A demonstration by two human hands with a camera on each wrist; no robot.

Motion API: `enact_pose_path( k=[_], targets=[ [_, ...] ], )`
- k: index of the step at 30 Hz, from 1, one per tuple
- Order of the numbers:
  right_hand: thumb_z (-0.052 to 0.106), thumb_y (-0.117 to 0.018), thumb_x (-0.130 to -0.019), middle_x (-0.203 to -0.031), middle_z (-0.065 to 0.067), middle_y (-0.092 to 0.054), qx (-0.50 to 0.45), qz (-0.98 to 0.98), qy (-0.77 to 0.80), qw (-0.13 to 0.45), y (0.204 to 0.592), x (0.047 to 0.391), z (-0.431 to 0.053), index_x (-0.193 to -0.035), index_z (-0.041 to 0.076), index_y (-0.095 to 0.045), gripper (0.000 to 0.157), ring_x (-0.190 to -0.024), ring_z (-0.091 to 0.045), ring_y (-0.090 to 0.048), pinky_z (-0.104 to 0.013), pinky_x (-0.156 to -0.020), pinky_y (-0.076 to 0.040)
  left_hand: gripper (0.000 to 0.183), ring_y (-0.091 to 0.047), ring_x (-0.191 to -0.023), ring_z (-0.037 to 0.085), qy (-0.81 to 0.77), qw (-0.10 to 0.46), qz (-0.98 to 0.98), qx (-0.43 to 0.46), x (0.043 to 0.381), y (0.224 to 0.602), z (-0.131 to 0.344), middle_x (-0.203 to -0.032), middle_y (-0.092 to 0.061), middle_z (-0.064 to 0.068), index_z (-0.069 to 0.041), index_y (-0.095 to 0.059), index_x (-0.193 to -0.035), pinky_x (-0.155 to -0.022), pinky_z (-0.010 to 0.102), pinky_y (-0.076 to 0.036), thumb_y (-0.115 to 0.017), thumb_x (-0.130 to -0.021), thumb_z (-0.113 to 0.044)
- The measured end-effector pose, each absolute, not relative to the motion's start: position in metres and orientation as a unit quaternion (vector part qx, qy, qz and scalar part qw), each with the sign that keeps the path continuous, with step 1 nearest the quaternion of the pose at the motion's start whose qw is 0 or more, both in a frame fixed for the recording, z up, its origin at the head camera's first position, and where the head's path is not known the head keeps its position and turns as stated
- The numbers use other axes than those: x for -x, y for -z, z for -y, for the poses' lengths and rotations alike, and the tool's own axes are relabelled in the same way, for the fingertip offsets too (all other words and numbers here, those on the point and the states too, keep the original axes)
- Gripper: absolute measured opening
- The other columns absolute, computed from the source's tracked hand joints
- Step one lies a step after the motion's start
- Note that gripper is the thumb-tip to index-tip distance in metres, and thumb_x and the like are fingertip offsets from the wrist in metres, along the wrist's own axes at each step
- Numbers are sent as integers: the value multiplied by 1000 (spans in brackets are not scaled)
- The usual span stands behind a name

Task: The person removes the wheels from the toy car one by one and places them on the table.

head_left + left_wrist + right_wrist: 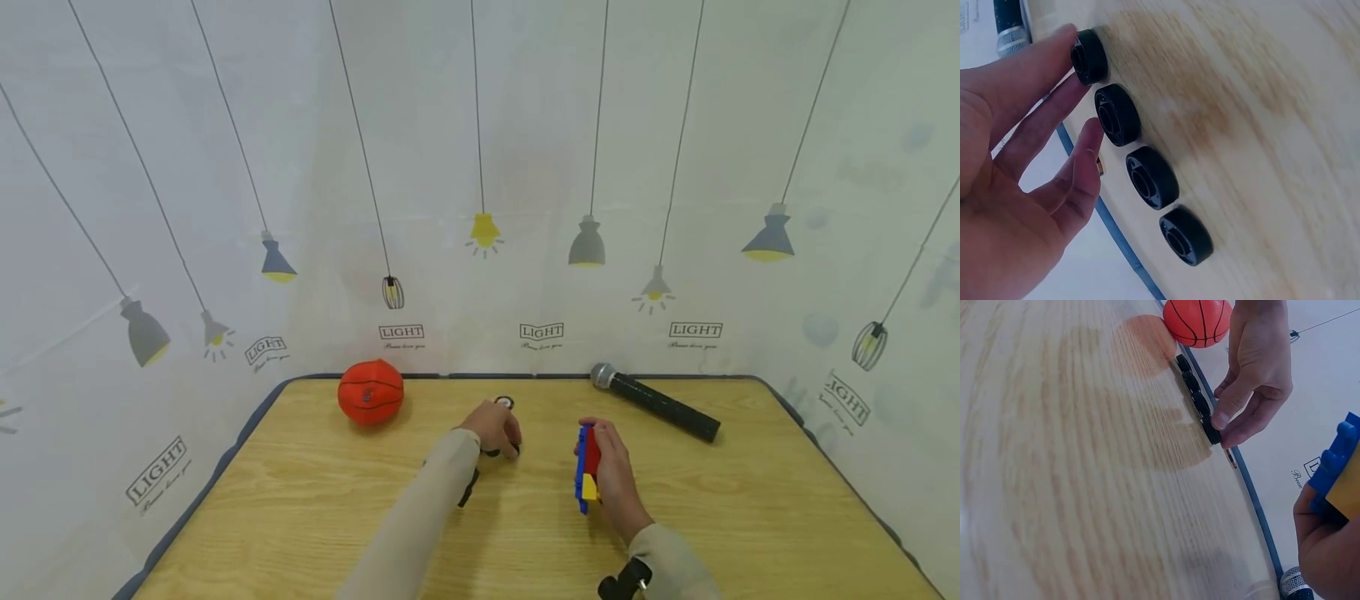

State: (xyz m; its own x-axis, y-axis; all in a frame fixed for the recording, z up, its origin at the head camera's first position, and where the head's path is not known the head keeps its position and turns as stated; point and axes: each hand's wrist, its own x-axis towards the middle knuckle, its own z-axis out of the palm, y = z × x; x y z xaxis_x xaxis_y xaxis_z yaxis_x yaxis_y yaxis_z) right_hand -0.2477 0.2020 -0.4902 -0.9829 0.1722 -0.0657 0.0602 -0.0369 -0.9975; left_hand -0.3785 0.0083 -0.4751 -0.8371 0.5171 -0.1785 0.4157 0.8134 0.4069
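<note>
Several small black toy wheels stand in a row on the table. My left hand reaches to the row and pinches the end wheel between thumb and fingertip; the wheel is at table level. In the right wrist view the same end wheel sits under the left thumb. My right hand holds a toy-brick body of blue, red and yellow pieces, raised on its side. Only its blue edge and a yellow face show in the right wrist view; the palm hides the rest.
A red toy basketball sits at the back left of the wooden table. A black microphone with a silver head lies at the back right. Beyond the left hand is a small round item with a pale face. A lamp-printed sheet surrounds the table.
</note>
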Motion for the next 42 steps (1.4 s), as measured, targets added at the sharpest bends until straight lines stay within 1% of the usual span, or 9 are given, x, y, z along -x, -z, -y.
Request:
enact_pose_path(
  k=[4, 11, 15, 21, 27, 32, 35, 38, 42],
  targets=[
    [50, -19, -109, -119, -13, -49, 85, 690, -718, 40, 491, 248, -202, -144, 16, -38, 53, -102, -30, -50, -29, -75, -50, 21, -66, -86, 11, -176, 144, -946, -231, 376, 474, -10, -94, -76, -4, -19, -79, -91, -77, 27, -56, -90, -73, -14],
    [50, -19, -109, -120, -14, -49, 87, 686, -721, 41, 490, 247, -201, -144, 15, -38, 53, -106, -31, -49, -29, -75, -50, 18, -66, -85, 10, -165, 147, -947, -231, 377, 474, -9, -93, -76, -4, -19, -80, -90, -76, 27, -56, -88, -75, -14],
    [48, -19, -109, -117, -13, -51, 88, 688, -720, 34, 488, 247, -201, -142, 17, -40, 50, -101, -29, -51, -29, -74, -50, 10, -68, -86, 9, -159, 135, -946, -248, 379, 473, -3, -95, -77, -5, -20, -80, -95, -79, 28, -57, -81, -86, -22],
    [37, -31, -110, -114, -13, -63, 96, 687, -720, -31, 487, 249, -204, -148, 12, -37, 45, -77, -21, -55, -26, -66, -50, 22, -73, -95, 17, -194, 99, -934, -284, 376, 460, 8, -104, -79, 3, -11, -78, -109, -85, 34, -58, -62, -100, -24],
    [31, -43, -107, -121, -16, -72, 60, 694, -710, -103, 483, 251, -208, -159, 8, -12, 65, -68, -18, -63, -26, -68, -52, 26, -72, -104, 21, -289, 129, -898, -306, 362, 443, 8, -110, -77, 4, -9, -72, -120, -92, 38, -57, -57, -103, -21],
    [35, -51, -105, -126, -17, -71, -12, 707, -689, -157, 473, 252, -211, -161, 9, 6, 84, -74, -18, -71, -28, -77, -51, 30, -72, -105, 20, -348, 177, -857, -335, 344, 432, -1, -117, -75, 5, -12, -67, -129, -92, 38, -57, -57, -103, -23],
    [35, -54, -103, -131, -20, -67, -56, 721, -667, -180, 469, 253, -212, -161, 9, 8, 88, -77, -19, -72, -31, -80, -51, 32, -71, -107, 15, -366, 195, -839, -351, 336, 430, -5, -121, -74, 2, -15, -66, -131, -94, 35, -57, -60, -101, -27],
    [33, -56, -103, -132, -23, -66, -91, 737, -639, -200, 467, 255, -213, -162, 10, 2, 86, -80, -23, -74, -33, -84, -52, 36, -69, -109, 11, -369, 206, -828, -368, 331, 432, -6, -124, -73, 1, -17, -64, -134, -93, 34, -57, -62, -100, -29],
    [35, -59, -101, -129, -22, -68, -115, 756, -606, -219, 464, 257, -213, -162, 9, 0, 89, -86, -30, -75, -33, -89, -54, 36, -68, -112, 12, -370, 218, -818, -383, 327, 437, -5, -128, -71, 4, -17, -64, -133, -96, 34, -55, -64, -99, -28]
  ],
)
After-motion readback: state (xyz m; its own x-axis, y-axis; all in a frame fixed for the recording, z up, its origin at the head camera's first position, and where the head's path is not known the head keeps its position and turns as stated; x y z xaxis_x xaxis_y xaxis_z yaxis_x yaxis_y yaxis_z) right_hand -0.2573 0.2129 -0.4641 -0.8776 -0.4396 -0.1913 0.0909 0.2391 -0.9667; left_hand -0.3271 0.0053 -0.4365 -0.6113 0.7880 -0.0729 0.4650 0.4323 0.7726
